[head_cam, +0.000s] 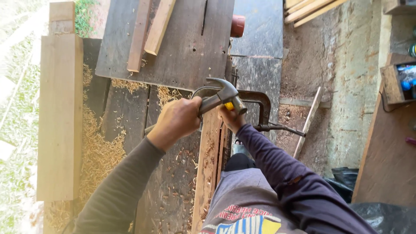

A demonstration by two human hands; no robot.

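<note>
Claw hammer (222,96) sits clenched in my left hand (175,122) above the plank's edge (209,164); my right hand (230,117) pinches a yellow-handled chisel (229,106), so I judge a strike on it comes next.

At the right edge of the frame, upper part, an open wooden box (392,82) holds blue packages (407,78), their shape too blurred to tell, with a touch of white among them. Above them, at the very edge, a small green and yellow container (413,50) shows only in part.
</note>
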